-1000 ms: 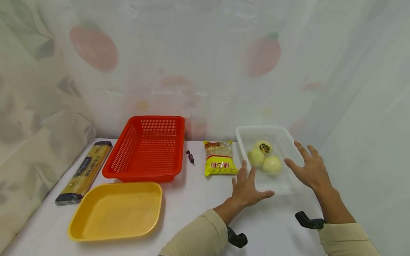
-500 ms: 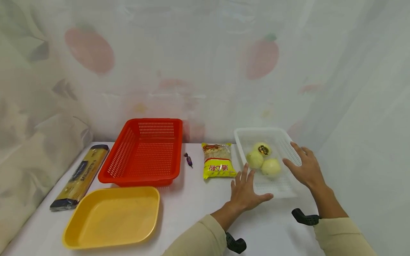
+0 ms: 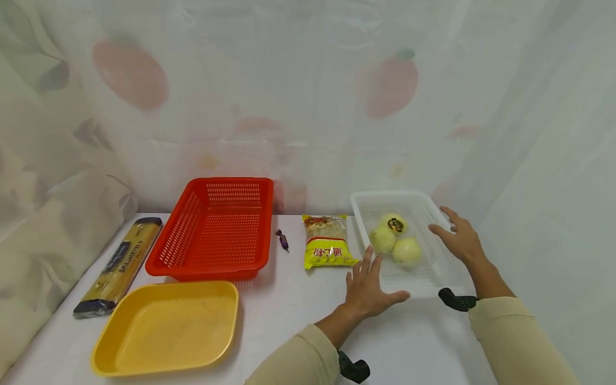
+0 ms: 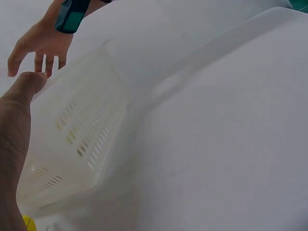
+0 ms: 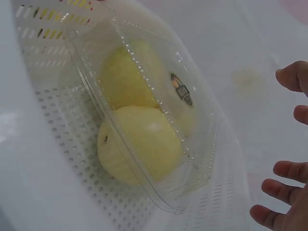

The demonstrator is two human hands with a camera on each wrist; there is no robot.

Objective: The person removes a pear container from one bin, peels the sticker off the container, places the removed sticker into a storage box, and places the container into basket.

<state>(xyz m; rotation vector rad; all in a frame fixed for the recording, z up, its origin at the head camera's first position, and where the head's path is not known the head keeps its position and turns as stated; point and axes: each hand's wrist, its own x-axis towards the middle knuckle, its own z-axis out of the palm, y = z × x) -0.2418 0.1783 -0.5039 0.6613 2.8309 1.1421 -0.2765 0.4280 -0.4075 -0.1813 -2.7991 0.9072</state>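
Observation:
A white plastic basket [image 3: 385,193] stands at the right of the table. Inside it lie three round pale yellow-green fruits [image 3: 406,251], one with a dark sticker; the right wrist view shows a clear plastic box [image 5: 159,198] around them. My left hand [image 3: 367,293] is at the basket's front left corner, fingers spread and thumb out to the right. Beside the right rim, my right hand [image 3: 463,240] has its fingers apart and holds nothing. From the left wrist, my left thumb [image 4: 29,86] overlaps the basket's near edge.
A yellow bag of macaroni [image 3: 329,248] lies left of the white basket, with a small purple wrapped candy [image 3: 283,240] beyond it. Further left are a red basket [image 3: 262,256], a yellow tray [image 3: 166,326] and a spaghetti pack [image 3: 120,267]. Curtains hang behind and at the sides.
My right hand has shifted slightly outward and back along the basket's right rim. My left hand stays nearly in place; the head view has tilted and moved a little.

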